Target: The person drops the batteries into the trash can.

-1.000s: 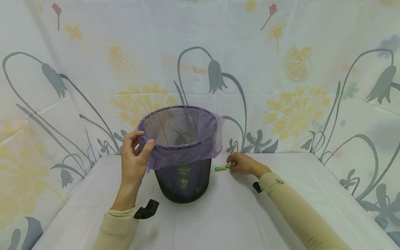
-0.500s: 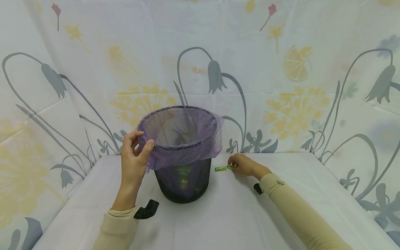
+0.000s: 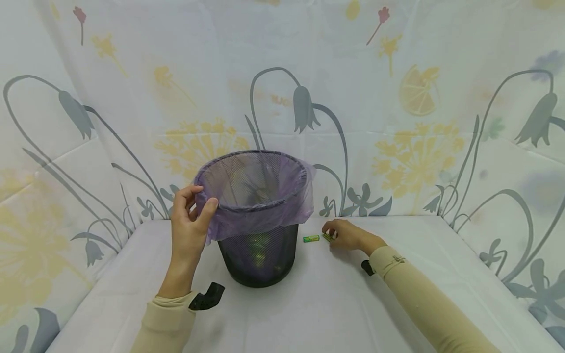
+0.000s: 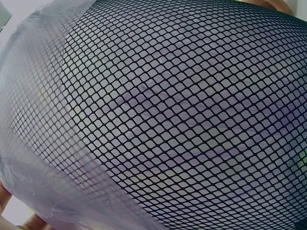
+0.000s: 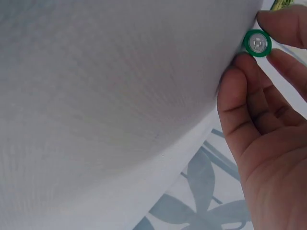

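A black mesh wastebasket (image 3: 260, 267) stands upright on the table, lined with a thin purple bag (image 3: 256, 223) folded over its rim. My left hand (image 3: 190, 220) grips the lined rim at its left side, thumb toward the front. In the left wrist view the mesh wall (image 4: 192, 110) fills most of the picture, with fingertips at the lower left corner. Right of the basket, my right hand (image 3: 346, 235) pinches a green battery (image 5: 258, 43) between thumb and fingers, low at the table surface. A second green battery (image 3: 311, 239) lies between that hand and the basket.
A white cloth covers the table (image 3: 326, 309). Behind and at both sides rises a flower-printed sheet (image 3: 353, 122). Something greenish-yellow (image 3: 259, 250) shows through the basket's mesh, low inside.
My right hand has shifted slightly right and toward me with its battery, widening the gap to the other battery. My left hand and the wastebasket have stayed in place.
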